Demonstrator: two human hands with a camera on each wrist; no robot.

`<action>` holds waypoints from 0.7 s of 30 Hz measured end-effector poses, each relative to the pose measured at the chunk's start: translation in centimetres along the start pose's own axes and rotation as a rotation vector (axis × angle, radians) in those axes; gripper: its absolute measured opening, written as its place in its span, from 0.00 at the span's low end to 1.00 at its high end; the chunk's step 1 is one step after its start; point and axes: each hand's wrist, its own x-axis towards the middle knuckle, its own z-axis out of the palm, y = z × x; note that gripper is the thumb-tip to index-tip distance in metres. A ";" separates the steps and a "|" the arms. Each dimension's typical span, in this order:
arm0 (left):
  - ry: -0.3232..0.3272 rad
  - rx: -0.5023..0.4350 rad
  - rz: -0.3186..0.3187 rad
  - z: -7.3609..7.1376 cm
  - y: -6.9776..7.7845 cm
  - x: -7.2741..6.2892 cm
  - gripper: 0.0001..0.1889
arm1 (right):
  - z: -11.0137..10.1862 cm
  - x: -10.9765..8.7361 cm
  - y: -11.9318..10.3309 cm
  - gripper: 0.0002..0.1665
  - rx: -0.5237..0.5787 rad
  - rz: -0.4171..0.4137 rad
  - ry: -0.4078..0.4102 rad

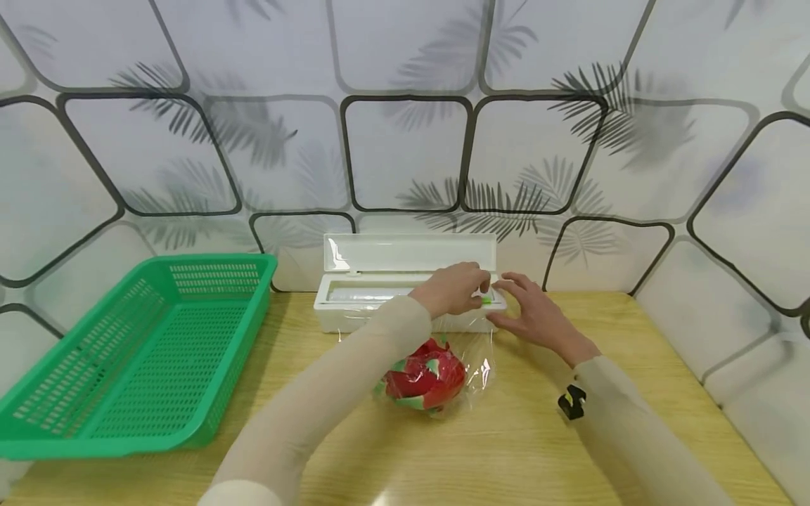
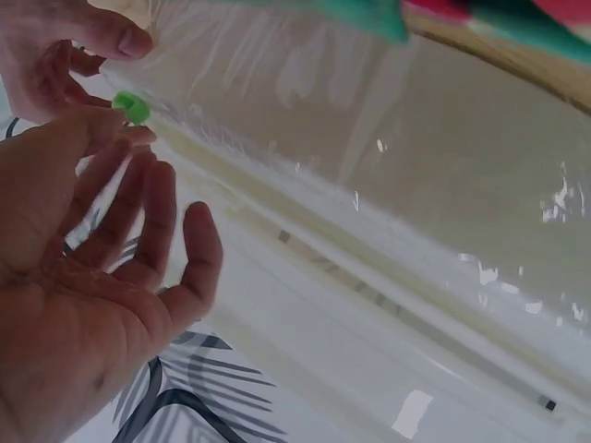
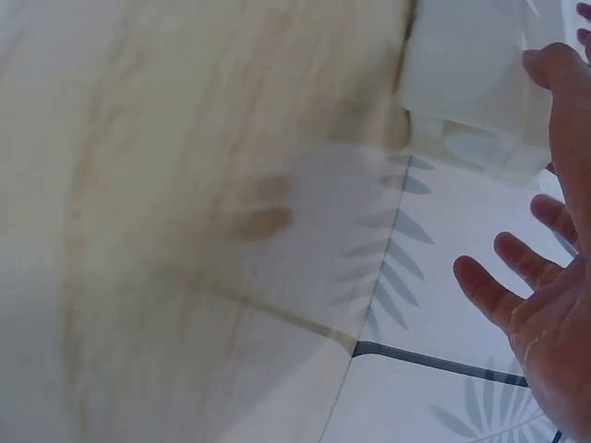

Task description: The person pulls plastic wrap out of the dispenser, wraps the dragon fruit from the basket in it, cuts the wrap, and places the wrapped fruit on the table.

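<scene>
A white cling film dispenser stands against the wall with its lid raised. Near its right end, my left hand pinches a small green slide cutter with thumb and forefinger; its other fingers are loosely bent. My right hand is at the dispenser's right end, fingers spread and thumb at the box's edge in the right wrist view. Clear cling film runs from the dispenser's front edge over a red dragon fruit with green scales, partly behind my left forearm.
To the left is a green plastic basket with slotted walls. Both things stand on a wood-grain table. Behind and to the right rise patterned walls. A small black and yellow object is at my right sleeve.
</scene>
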 end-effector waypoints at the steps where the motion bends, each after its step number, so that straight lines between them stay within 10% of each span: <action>1: -0.002 -0.004 0.025 0.0 -0.1 0.1 0.13 | 0.0 0.0 0.0 0.33 0.008 -0.012 -0.004; 21: 0.006 0.076 0.082 0.4 0.4 1.1 0.13 | 0.6 0.6 0.2 0.35 0.088 -0.098 0.052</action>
